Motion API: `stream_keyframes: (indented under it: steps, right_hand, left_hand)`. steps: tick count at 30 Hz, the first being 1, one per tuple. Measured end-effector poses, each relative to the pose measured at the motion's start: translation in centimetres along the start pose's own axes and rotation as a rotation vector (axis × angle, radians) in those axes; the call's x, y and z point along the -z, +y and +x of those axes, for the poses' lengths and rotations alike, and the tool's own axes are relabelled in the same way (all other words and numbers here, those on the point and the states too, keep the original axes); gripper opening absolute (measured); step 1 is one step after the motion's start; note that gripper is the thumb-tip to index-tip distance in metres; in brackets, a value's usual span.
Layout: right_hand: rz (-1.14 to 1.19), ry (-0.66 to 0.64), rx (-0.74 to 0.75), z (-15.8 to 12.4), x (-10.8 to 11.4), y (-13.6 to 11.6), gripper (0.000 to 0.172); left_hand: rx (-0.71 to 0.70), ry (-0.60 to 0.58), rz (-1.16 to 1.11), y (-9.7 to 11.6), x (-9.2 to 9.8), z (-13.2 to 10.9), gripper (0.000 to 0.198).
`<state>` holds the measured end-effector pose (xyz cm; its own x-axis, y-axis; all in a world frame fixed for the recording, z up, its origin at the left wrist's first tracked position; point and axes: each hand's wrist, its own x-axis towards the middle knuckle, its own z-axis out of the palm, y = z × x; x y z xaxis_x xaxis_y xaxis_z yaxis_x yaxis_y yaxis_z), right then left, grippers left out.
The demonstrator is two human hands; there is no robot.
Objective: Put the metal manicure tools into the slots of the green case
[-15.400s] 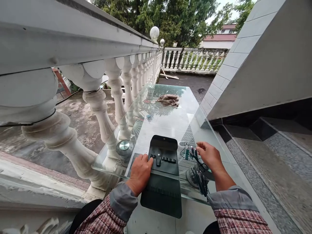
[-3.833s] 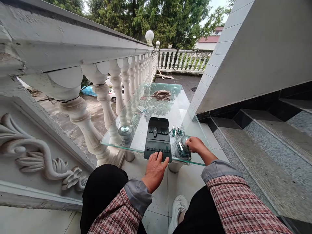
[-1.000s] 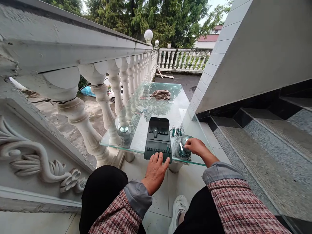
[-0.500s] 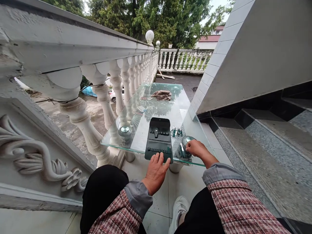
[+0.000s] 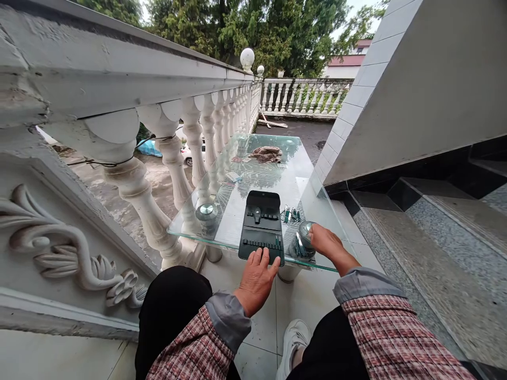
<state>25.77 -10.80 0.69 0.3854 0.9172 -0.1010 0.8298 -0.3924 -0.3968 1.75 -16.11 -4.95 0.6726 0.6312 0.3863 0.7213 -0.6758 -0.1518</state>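
Pressing my left hand (image 5: pixel 256 278), fingers spread, on the near edge of the black fold-out tool case (image 5: pixel 262 224); my right hand (image 5: pixel 325 241) is resting curled on small steel tools (image 5: pixel 300 246) beside it, grip indiscernible.

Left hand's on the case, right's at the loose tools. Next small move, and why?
Probably pinch one piece from the tool pile with the right hand: the case shows mostly empty loops, and the left hand pins its edge.

You're outdoors in daylight | white balustrade (image 5: pixel 170 153) on your left | glass worktop (image 5: pixel 285 174) ahead | granite steps (image 5: pixel 439 248) on your right | pale tiled floor (image 5: pixel 304 301) | trees (image 5: pixel 237 26) beyond
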Motion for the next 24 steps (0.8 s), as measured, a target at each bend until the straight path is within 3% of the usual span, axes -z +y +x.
stream_keyframes:
  steps: [3,8,12,17,24]
  right_hand:
    - [0.172,0.026,0.039,-0.1,0.2,-0.8,0.021]
    - [0.485,-0.061,0.148,-1.0,-1.0,-3.5,0.04]
    - [0.618,-0.12,0.203,-1.2,-2.4,-5.3,0.039]
    - [0.613,-0.102,0.239,-0.5,-3.6,-6.2,0.029]
    - [0.436,0.003,0.267,0.2,-4.2,-6.3,0.026]
  left_hand:
    - [-0.004,0.012,0.01,0.1,-0.3,0.1,0.041]
    - [-0.021,0.012,0.026,0.1,-0.7,0.1,0.039]
    - [-0.038,-0.012,0.038,0.1,-0.5,0.1,0.038]
    - [-0.042,-0.023,0.027,0.0,-0.3,0.1,0.037]
    - [-0.043,-0.026,0.016,0.0,-0.4,0.0,0.036]
